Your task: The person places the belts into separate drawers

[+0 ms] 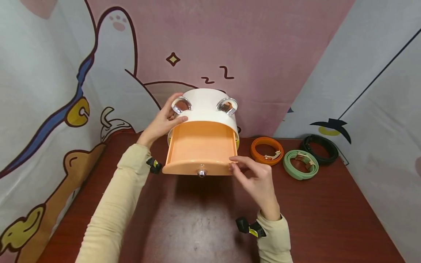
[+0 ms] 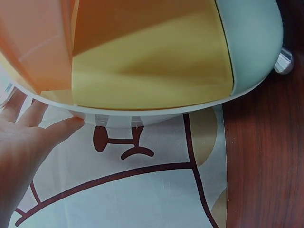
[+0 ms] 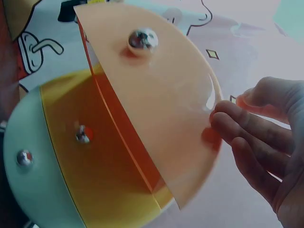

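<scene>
A small white cabinet (image 1: 205, 100) with two chrome rings on its upper front stands on the table. Its peach top drawer (image 1: 204, 142), with a chrome knob (image 1: 202, 173), is pulled well out, and its floor looks bare. Below it, the yellow drawer (image 3: 114, 156) and mint green drawer (image 3: 28, 128) are closed. My left hand (image 1: 164, 118) grips the cabinet's left side, thumb on the front beside a ring and fingers round the side. With thumb and fingertips my right hand (image 1: 254, 179) pinches the right end of the peach drawer's front.
To the right of the cabinet lie three coiled belts: an orange belt (image 1: 254, 151), a light green belt (image 1: 289, 170) and a black belt (image 1: 329, 157). The dark red table (image 1: 315, 219) meets a printed cartoon cloth (image 1: 263, 54) at the back and sides.
</scene>
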A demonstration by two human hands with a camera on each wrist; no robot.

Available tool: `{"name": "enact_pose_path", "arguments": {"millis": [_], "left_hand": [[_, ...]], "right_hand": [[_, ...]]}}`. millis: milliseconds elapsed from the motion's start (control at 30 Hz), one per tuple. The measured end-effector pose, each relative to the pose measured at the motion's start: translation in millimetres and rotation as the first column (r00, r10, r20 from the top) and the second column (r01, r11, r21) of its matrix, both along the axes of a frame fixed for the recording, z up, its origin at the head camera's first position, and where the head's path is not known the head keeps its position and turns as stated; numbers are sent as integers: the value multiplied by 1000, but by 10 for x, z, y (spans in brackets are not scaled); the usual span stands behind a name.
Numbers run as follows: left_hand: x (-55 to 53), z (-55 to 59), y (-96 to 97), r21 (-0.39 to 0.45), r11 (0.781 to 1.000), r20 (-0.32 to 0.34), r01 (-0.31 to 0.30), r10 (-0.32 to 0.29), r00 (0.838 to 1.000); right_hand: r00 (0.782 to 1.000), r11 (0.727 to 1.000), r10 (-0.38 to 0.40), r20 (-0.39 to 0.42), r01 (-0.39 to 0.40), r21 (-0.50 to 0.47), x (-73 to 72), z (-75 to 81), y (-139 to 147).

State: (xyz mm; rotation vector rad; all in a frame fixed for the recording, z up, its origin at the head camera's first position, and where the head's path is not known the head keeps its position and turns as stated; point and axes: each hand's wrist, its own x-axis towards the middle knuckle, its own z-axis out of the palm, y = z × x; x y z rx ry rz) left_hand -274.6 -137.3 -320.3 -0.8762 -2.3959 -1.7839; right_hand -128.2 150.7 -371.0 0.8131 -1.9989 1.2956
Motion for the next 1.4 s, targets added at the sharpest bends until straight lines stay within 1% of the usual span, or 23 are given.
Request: {"name": "enact_pose_path", "arguments": {"millis": [167,267,333,500,567,700,800,933,1100,1333,1400], "left_hand": [[5,5,5,0,1000,-3,2,-2,1000],[4,5,7,1,1000,-2,4,-4,1000],[2,2,5,0,1000,0,2,-2,1000],[-4,-2,-9,7,1000,7,5,-5,1000],[-5,-3,-12,12,1000,11,9,-9,1000],[-4,-8,-6,19,1000,13,16,-16,1000],[-9,-17,-2,33,999,12,23,-23,1000],[-15,-31,-2,39,999,10,28,-28,1000],[-22,-31,6,30,999,8,30,-31,999],[-35,-31,-8,54,998,5,33,-34,999],[-38,-34,-12,59,998,3,37,-38,999]], "right_hand": [[999,999,-44,-17,44,-9,-35,-23,99],[997,997,-76,-3,76,-11,-70,-48,149],[993,993,-117,15,117,0,-104,-81,182],[976,977,-210,50,208,46,-226,-211,285],[972,972,-229,62,225,65,-281,-269,337],[956,960,-269,116,257,108,-377,-391,444],[936,944,-314,156,291,154,-452,-493,514],[906,912,-386,173,346,221,-533,-629,598],[865,878,-458,205,404,259,-585,-776,686],[785,833,-547,290,478,278,-654,-971,799],[767,825,-561,310,487,286,-684,-1028,843]]}}
